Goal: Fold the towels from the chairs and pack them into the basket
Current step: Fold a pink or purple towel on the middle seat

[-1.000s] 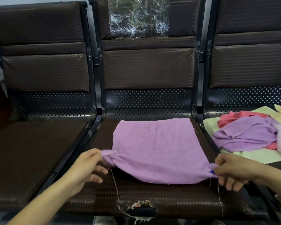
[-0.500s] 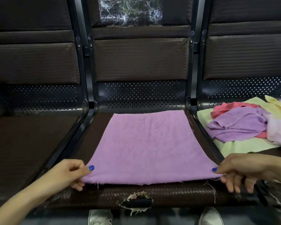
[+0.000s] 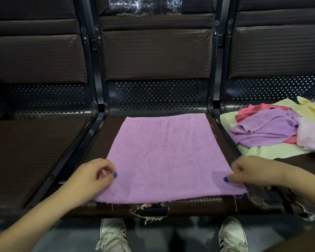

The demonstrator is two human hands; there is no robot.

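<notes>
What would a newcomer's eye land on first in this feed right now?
The purple towel spread flat on the middle chair seat, with the left hand and right hand pinching its near side edges. Next, the jumbled pile of towels on the right chair. The seat's torn front edge also stands out.

Three chair seats (image 3: 153,206), one flat purple towel (image 3: 164,157), one heap of towels (image 3: 280,130), two sneakers (image 3: 113,233), two hands (image 3: 91,177).
</notes>
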